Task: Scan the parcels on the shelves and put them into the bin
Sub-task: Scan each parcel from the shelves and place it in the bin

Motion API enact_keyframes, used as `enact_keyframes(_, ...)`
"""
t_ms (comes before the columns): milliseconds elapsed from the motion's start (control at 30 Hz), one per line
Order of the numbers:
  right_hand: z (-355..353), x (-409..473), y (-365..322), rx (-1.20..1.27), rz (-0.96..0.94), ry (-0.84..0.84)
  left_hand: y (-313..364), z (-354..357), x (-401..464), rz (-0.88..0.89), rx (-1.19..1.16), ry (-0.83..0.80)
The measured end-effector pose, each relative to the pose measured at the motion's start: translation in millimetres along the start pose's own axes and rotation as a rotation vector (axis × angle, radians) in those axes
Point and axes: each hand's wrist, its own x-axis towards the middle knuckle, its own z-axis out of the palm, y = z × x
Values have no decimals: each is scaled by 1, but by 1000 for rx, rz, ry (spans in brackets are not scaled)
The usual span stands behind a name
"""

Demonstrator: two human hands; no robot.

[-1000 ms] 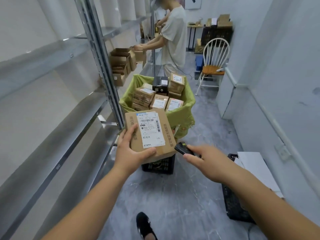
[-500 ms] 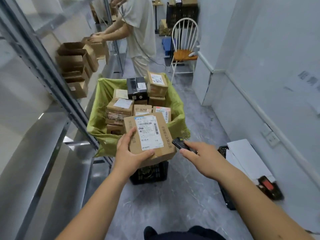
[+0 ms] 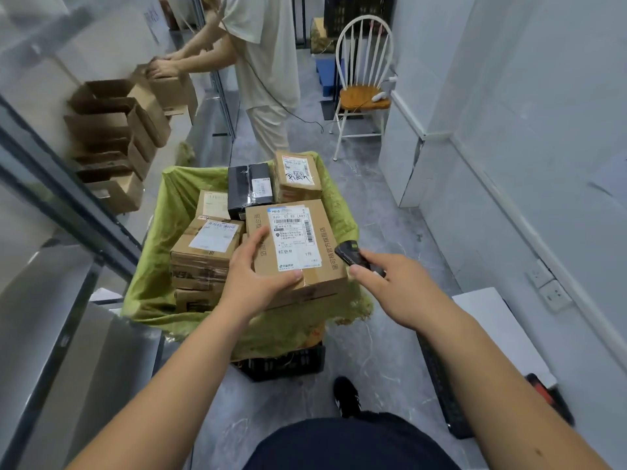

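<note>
My left hand (image 3: 252, 281) grips a brown cardboard parcel (image 3: 315, 252) with a white shipping label, holding it over the front right part of the bin (image 3: 152, 290). The bin is lined with green cloth and holds several taped parcels, among them a black box (image 3: 249, 189) and a brown one with handwriting (image 3: 297, 176). My right hand (image 3: 390, 290) holds a small black scanner (image 3: 353, 254) right beside the parcel's right edge.
Metal shelving (image 3: 68, 212) runs along the left, with open empty cartons (image 3: 115, 130) on a shelf. Another person (image 3: 261, 69) stands beyond the bin handling a carton. A white chair (image 3: 363, 79) is at the back; black crates (image 3: 441, 385) and white sheets lie at the right wall.
I have stepped closer to the bin. The parcel in my left hand has moved forward from in front of the bin to over it; the scanner stays beside it.
</note>
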Motion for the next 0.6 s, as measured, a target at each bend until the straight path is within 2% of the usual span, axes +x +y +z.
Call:
enact_keyframes(267,-25,105,19,24,-45,-143,-3,28,77,-132,140,-44)
enact_keyframes(333,-28,125,24,24,-51,-185,-3,31,87,-190,135,-44)
enact_keyframes(500,-28,161,41,5,-67,-261,2,42,102,-202,286,-76)
enact_keyframes(600,-25,172,47,6,-76,-295,7,48,108,-241,296,-80)
